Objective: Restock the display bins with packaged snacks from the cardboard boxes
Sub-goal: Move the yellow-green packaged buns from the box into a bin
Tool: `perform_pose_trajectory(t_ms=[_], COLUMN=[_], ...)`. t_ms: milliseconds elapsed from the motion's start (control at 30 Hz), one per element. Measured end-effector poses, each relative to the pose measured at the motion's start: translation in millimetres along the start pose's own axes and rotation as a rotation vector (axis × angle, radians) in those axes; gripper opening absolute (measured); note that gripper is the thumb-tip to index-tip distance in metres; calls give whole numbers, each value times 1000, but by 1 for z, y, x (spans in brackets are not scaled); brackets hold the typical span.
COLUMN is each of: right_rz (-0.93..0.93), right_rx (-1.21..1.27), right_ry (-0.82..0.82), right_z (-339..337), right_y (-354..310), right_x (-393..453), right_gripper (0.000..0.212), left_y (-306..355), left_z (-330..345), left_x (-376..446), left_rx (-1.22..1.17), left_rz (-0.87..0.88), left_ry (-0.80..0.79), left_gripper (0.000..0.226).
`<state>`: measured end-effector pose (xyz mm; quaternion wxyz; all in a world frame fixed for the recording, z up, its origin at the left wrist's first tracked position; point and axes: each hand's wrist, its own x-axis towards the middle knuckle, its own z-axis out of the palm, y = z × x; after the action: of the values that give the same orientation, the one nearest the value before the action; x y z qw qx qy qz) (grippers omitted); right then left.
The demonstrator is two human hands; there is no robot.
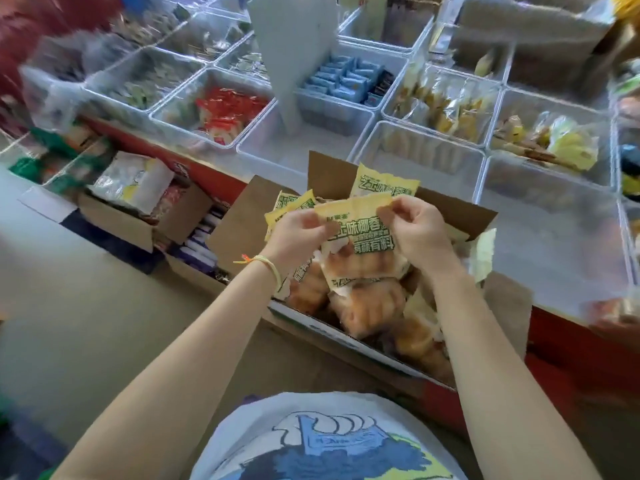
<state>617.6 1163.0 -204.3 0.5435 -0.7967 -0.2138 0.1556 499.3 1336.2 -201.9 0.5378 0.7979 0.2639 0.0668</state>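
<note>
Yellow snack packet [360,237] held up over the open cardboard box [349,337], dead centre of view. Left hand [298,233] pinches its top edge at 10 o'clock, right hand [415,230] pinches the top at 2 o'clock; both clamped on the same packet.

Risk: both grips sit only on the thin crimped seal, so the film could slip out or tear if pulled apart. The packet could also snag the loose packets [294,206] standing behind it and drag them out. The empty bin [554,223] at 3 o'clock looks the likely target; a careless toss could land in a neighbouring bin.

Packet: yellow top, green print, clear lower window showing golden-brown pastry. Slightly crumpled, glossy.
</note>
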Motion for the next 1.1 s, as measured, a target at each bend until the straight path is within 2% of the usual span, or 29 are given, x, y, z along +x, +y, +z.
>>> perform_pose_trajectory(t_ms=[133, 233, 333, 433, 500, 533, 633, 700, 767, 833, 900, 967, 1100], right_rz=[-56, -14, 40, 75, 119, 148, 199, 280, 414, 472, 502, 517, 551], right_rx=[206, 308, 328, 294, 196, 163, 49, -36, 68, 226, 289, 322, 221], right_ry=[128, 290, 445, 540, 504, 468, 311, 170, 64, -5, -14, 73, 323], right_z=[10, 30, 63, 106, 140, 158, 205, 232, 254, 268, 274, 276, 276], right_y=[-44, -73, -93, -109, -122, -128, -137, -140, -141, -135, -124, -108, -68], right_x=[18, 44, 78, 120, 149, 162, 204, 228, 247, 266, 287, 309, 346], right_gripper=[19, 21, 21, 19, 8, 12, 53, 72, 65, 42, 39, 44, 48], left_y=[17, 22, 15, -3, -17, -24, -51, -68, -78, -82, -86, -94, -125], left_z=[-20, -43, -70, -111, -145, -163, -214, -240, -255, -261, -260, -254, -242], left_x=[26, 60, 97, 138, 170, 187, 242, 276, 302, 324, 347, 370, 400], left_rx=[-461, -568, -638, -640, -637, -637, -625, -615, -644, -669, -630, -483, 346], left_rz=[3, 32, 32, 24, -5, -26, -79, -83, -79, -65, -26, 47, 325], left_ry=[-135, -267, -419, -421, -391, -379, -343, -347, -405, -486, -535, -504, -150], left_gripper=[30, 40, 66, 68, 66, 63, 46, 42, 39, 42, 47, 54, 59])
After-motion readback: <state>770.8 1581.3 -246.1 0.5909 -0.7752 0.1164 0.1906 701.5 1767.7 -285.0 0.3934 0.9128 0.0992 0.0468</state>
